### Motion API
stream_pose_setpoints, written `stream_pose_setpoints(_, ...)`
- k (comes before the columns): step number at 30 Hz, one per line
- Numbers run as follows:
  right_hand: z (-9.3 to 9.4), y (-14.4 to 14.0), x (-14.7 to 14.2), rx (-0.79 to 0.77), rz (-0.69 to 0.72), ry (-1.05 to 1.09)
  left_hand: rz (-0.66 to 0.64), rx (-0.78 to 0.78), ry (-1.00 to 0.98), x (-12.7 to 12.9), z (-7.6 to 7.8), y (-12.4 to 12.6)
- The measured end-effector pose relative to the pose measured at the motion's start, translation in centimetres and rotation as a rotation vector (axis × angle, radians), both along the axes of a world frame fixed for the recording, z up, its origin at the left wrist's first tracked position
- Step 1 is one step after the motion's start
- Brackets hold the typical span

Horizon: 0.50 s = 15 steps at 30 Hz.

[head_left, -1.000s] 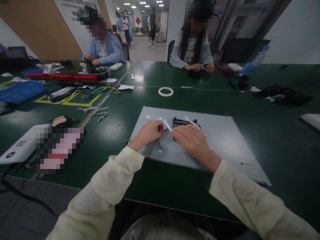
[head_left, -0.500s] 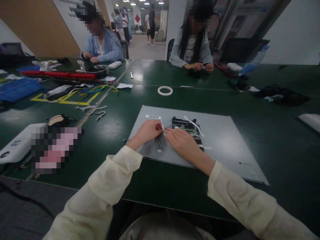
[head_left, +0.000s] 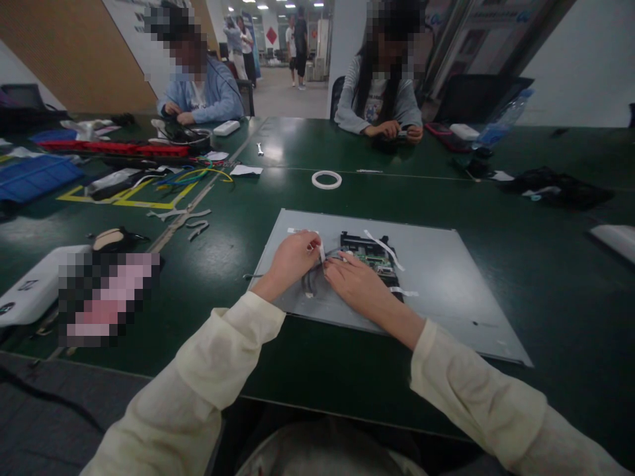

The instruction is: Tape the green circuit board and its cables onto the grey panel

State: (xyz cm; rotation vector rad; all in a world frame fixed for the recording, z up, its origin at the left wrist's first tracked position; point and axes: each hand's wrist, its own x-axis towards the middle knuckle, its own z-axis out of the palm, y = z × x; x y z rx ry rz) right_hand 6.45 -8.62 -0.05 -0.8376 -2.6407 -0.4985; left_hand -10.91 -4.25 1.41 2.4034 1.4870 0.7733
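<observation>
A large flat grey panel (head_left: pixel 446 297) lies in front of me on the green table. A black-framed circuit board (head_left: pixel 367 254) sits on it, with strips of white tape (head_left: pixel 384 248) across its top and right edges. My left hand (head_left: pixel 290 261) is closed, pinching the upper part of a short white tape strip (head_left: pixel 322 251) above the panel. My right hand (head_left: pixel 360 287) has its fingertips pressed together at the strip's lower end. A loop of grey cable (head_left: pixel 309 281) runs beneath my hands towards the board. The right thumb is hidden.
Beyond the panel lies a white tape roll (head_left: pixel 327 180). On the left are grey scraps (head_left: pixel 198 228), a white device (head_left: pixel 37 287), a mouse (head_left: pixel 112 238) and a blue tray (head_left: pixel 37 178). Two people sit opposite; a wrench (head_left: pixel 260 149) and a bottle (head_left: pixel 506 119) lie near them.
My left hand has risen slightly and turned, and more of the tape strip shows. My right index finger has lifted. The cable loop has shifted a little left.
</observation>
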Motion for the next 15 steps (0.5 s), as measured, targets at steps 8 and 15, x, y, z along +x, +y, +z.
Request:
stream_pose_setpoints(8, -0.2, 0.0, -0.2, -0.019, -0.008, 0.026, -0.083, -0.019, 0.115, 0.6, -0.2, -0.4)
stream_pose_setpoints(15, 0.5, -0.8, -0.5, -0.060, -0.011, 0.040, -0.048, 0.009, 0.223, 1.0, -0.9, -0.7)
